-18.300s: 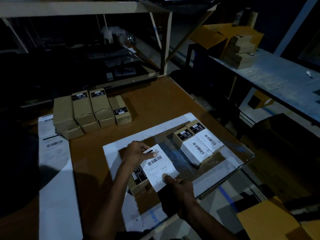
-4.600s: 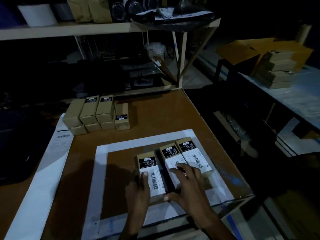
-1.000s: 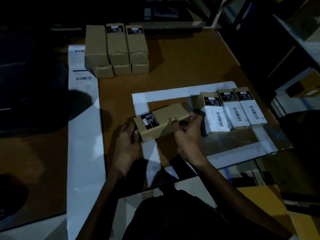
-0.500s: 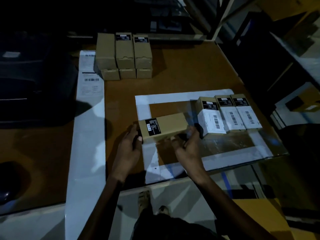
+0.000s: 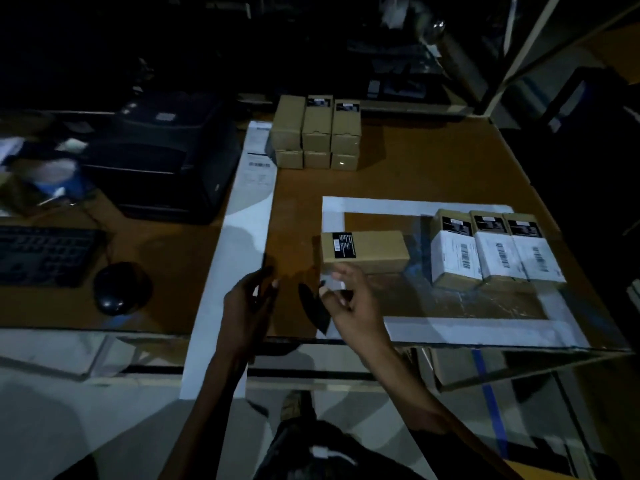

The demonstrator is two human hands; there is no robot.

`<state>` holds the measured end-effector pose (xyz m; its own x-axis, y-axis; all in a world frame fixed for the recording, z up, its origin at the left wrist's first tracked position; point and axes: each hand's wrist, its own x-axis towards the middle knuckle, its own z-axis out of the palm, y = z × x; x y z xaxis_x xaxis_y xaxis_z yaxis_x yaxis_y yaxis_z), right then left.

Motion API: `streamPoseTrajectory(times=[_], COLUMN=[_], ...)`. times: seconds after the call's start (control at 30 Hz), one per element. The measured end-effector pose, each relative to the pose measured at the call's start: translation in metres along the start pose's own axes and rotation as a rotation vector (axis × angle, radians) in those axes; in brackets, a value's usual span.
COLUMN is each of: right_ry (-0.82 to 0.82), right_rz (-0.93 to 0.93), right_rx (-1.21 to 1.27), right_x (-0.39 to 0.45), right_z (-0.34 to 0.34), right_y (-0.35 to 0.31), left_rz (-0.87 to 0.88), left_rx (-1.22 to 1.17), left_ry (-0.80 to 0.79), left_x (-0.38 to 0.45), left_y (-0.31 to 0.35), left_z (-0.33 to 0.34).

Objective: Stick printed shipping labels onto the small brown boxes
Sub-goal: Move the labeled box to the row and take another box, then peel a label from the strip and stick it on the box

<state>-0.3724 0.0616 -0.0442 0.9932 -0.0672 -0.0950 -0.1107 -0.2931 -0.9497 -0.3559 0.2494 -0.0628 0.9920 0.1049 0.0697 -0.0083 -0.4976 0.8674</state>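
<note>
A bare box (image 5: pixel 363 250) lies on the table (image 5: pixel 398 174) left of three labelled boxes (image 5: pixel 495 249). The right hand (image 5: pixel 346 299), fingers loosely curled, touches its near edge, holding nothing. The left hand (image 5: pixel 247 303) hangs open, apart from it.

dim room, brown table (image 5: pixel 415 174), metal shelving (image 5: pixel 512 53) behind.

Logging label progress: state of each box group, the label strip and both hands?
Sideways box: unlabelled, lying on table.
Three boxes at right: white labels on, side by side.
Stacked boxes: unlabelled.
Label strip: flat on table.
Left hand: open, empty.
Right hand: beside sideways box, contact unclear.
</note>
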Motion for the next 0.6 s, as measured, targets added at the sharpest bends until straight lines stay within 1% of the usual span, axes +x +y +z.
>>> streamPoseTrajectory(times=[0.07,0.17,0.27,0.37,0.43,0.5,0.53,0.6], right_ry=[-0.091,-0.164,-0.190,-0.162,-0.135,-0.111,-0.096,-0.068], right_rz=[0.051,0.122,0.171,0.236,0.264,0.334,0.380,0.453], right_rx=[0.024,0.022,0.017,0.022,0.013,0.087,0.150,0.194], right_x=[0.001,0.011,0.028,0.052,0.072,0.092,0.103,0.123], right_z=[0.009,0.028,0.052,0.080,0.096,0.109,0.116,0.129], right_y=[-0.003,-0.005,-0.006,-0.011,-0.020,-0.032,-0.036,-0.041], left_rz=[0.022,-0.081,-0.028,-0.023,-0.046,-0.066,-0.062,0.013], left_rx=[0.152,0.388,0.546,0.544,0.531,0.425,0.394,0.425], left_ry=[0.010,-0.088,-0.148,-0.150,-0.202,-0.238,-0.252,-0.289], left_x=[0.008,0.019,0.029,0.039,0.044,0.048,0.050,0.056], left_y=[-0.013,-0.034,-0.059,-0.055,-0.051,-0.051,-0.051,-0.054], left_z=[-0.010,-0.019,-0.020,-0.028,-0.035,-0.041,-0.044,-0.048])
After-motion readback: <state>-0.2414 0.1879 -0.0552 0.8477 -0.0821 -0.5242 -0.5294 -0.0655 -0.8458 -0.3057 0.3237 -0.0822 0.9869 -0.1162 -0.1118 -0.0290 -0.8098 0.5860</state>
